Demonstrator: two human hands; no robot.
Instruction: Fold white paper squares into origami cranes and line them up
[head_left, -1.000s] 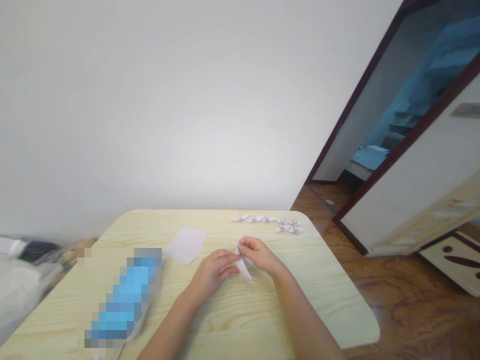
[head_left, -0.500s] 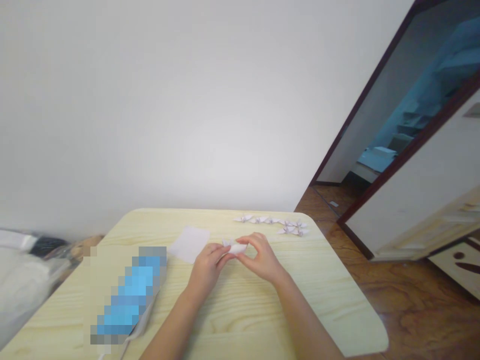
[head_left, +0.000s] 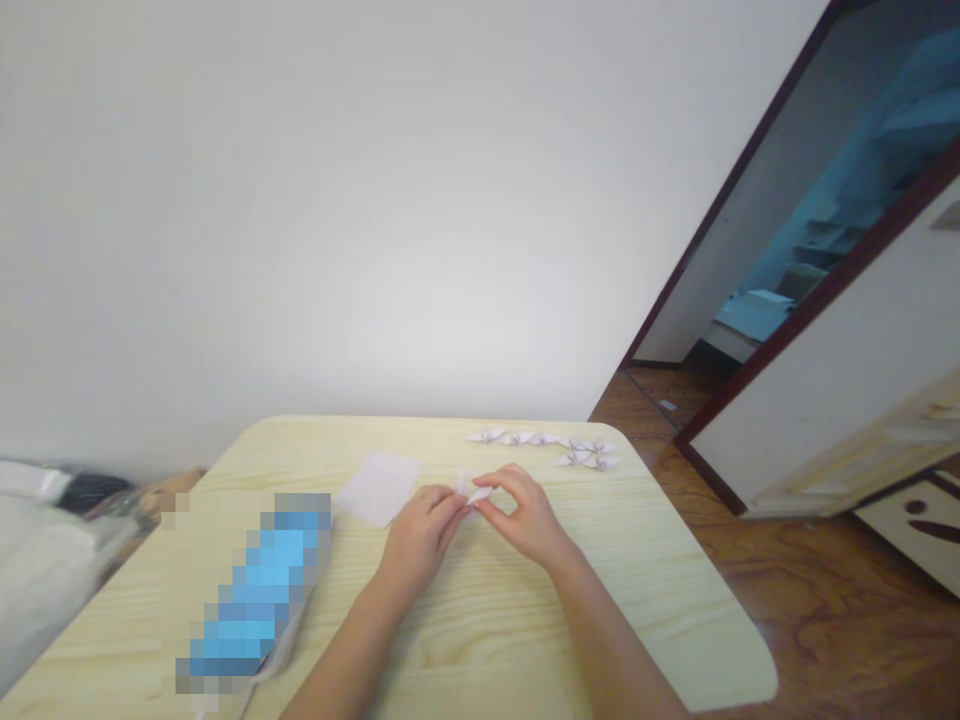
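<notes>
the left hand (head_left: 414, 538) is reaching up and inward from the near side, its forearm slanting toward the middle of the tabletop (head_left: 465, 640), with the back of the hand turning up and the fingers pointing toward the far right corner. its thumb and fingertips are closing together on a folded piece of white paper (head_left: 480, 495), pinching it from the left. the right hand (head_left: 529, 518) is coming in from the other side, its forearm leaning inward and its wrist bending toward the left hand. its thumb and index finger are curving into a rounded loop and gripping the paper's right-hand point between their tips; how the other fingers are lying cannot be told. the paper is sitting between the two sets of fingertips, nearer the far edge than the near one, with one white flap standing up beside the left fingers.

a flat white paper sheet (head_left: 379, 488) is lying beyond the left hand, toward the far left corner. a row of origami figures (head_left: 540, 440) is running along the far edge to the far right corner. a pixelated blue object (head_left: 255, 590) is resting by the left edge.
</notes>
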